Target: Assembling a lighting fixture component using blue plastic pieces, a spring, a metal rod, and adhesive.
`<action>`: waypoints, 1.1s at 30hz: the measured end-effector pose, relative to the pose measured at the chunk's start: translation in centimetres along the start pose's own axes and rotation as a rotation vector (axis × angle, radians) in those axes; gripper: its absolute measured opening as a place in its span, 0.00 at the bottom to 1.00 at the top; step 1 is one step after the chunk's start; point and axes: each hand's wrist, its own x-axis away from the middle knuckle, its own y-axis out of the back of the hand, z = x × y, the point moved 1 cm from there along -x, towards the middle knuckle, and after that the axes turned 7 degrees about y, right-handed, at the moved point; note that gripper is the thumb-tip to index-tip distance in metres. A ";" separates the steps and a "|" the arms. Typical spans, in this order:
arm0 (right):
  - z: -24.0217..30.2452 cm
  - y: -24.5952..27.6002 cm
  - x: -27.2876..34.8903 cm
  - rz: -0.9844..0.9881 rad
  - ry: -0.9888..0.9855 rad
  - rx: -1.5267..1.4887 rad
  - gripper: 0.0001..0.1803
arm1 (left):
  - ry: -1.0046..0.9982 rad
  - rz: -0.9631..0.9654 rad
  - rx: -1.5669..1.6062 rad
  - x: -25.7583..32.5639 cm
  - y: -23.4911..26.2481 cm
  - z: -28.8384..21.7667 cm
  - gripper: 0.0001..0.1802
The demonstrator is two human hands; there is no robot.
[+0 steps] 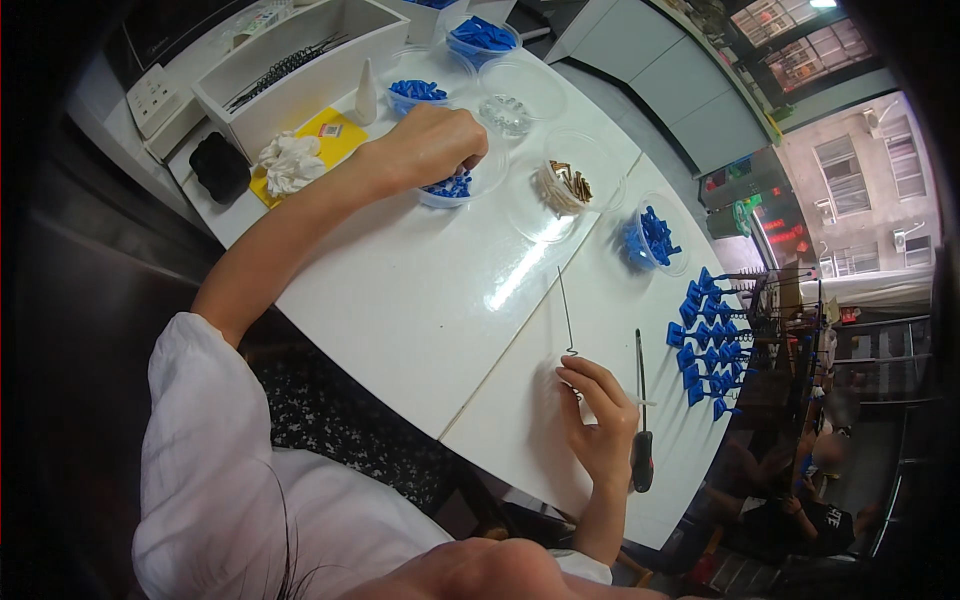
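While left grip (pixel 432 145) overhangs bowl (pixel 450 204), wire (pixel 566 310) juts forward from right grip (pixel 602 412).

The counter (pixel 400 310) is finished in glossy white and crossed by a brownish seam. Plain bright blue is shown by the small parts (pixel 450 187) and by the stemmed pieces (pixel 705 335) along the right edge; brass-gold by the short pieces (pixel 572 186); yellow by the sheet (pixel 347 140) near the far left corner. The wire (pixel 567 310) is toned dark grey. The screwdriver handle (pixel 643 465) is coloured black and red.
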 end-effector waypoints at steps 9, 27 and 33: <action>0.4 -1.5 0.8 0.019 -0.018 0.141 0.12 | -0.012 0.031 0.038 0.1 0.2 0.6 0.03; 2.1 0.9 2.0 -0.041 0.100 0.347 0.16 | 0.338 0.817 1.777 6.7 -1.5 -11.7 0.06; 1.2 3.7 4.4 -0.455 0.048 0.275 0.11 | 0.357 0.820 1.750 7.1 -2.4 -11.2 0.05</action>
